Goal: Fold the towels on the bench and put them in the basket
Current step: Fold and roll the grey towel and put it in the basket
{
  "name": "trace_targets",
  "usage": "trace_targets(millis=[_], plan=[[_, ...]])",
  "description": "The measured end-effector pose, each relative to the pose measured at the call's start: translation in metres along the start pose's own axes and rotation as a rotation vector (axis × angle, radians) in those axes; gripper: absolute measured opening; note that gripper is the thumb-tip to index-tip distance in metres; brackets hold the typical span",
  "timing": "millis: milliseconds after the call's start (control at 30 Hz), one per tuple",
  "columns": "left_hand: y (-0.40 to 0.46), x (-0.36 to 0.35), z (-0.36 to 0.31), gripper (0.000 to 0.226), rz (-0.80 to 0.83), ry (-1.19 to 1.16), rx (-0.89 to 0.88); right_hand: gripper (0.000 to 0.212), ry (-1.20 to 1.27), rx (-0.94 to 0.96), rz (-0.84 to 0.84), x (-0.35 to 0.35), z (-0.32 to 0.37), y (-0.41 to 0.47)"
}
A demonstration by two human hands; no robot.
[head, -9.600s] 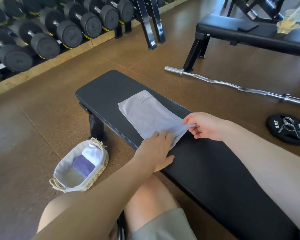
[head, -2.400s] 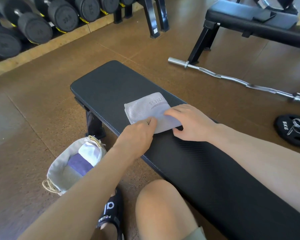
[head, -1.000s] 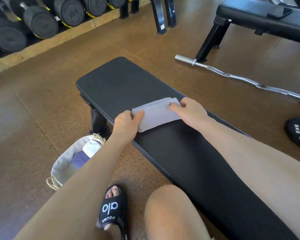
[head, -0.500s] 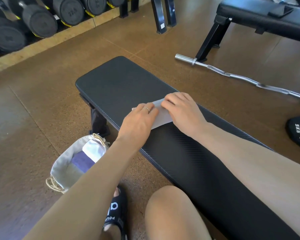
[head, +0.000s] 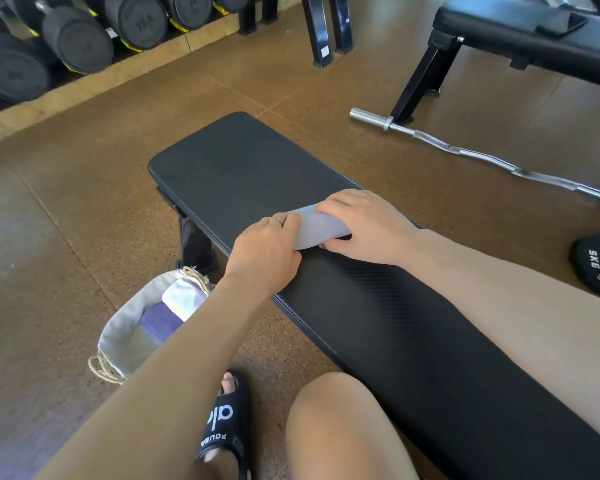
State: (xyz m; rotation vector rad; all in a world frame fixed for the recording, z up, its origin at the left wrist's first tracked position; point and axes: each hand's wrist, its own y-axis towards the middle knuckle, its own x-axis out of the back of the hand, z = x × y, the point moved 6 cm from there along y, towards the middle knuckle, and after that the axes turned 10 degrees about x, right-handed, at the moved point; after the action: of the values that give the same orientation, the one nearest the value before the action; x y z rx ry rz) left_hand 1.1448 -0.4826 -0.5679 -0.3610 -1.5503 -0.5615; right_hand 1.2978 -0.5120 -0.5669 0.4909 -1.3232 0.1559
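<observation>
Towel point(head: 321, 230), flat on bench point(head: 243, 168) a second ago, now rolled; left hand point(head: 265, 252) and right hand point(head: 364, 226) grip it, apparently ready for basket point(head: 118, 336) beside bench.

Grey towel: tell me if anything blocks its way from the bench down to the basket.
Nothing visible does. Both hands, left and right, grip the grey towel on the bench. The basket stands open on the floor beside it; only the left forearm hides part of it.
</observation>
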Motion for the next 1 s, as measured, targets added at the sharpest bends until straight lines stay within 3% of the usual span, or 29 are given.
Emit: trace_targets(millis=[67, 200, 367, 500, 667, 800, 1000], plan=[[0.003, 0.004, 0.008, 0.031, 0.087, -0.095, 0.066, 0.036, 0.010, 0.008, 0.019, 0.003, 0.005, 0.004], [-0.003, 0.005, 0.043, 0.029, 0.238, -0.576, 0.288, 0.023, 0.076, -0.056, 0.050, -0.001, 0.013, 0.000], [-0.037, -0.012, 0.071, 0.061, 0.362, -1.215, 0.775, 0.041, 0.309, -0.306, 0.054, -0.010, 0.028, -0.008], [-0.068, -0.009, 0.039, 0.042, 0.511, -1.594, 0.925, 0.046, 0.484, -0.440, 0.074, -0.011, 0.057, -0.016], [-0.111, 0.005, 0.027, 0.033, 0.496, -1.726, 0.991, 0.040, 0.684, -0.524, 0.109, -0.016, 0.105, -0.030], [-0.143, 0.026, 0.046, 0.029, 0.499, -1.616, 0.986, 0.041, 0.744, -0.424, 0.128, -0.010, 0.151, -0.031], [-0.190, 0.060, 0.092, 0.069, 0.379, -1.488, 0.964, 0.042, 0.961, -0.388, 0.085, -0.004, 0.234, -0.008]])
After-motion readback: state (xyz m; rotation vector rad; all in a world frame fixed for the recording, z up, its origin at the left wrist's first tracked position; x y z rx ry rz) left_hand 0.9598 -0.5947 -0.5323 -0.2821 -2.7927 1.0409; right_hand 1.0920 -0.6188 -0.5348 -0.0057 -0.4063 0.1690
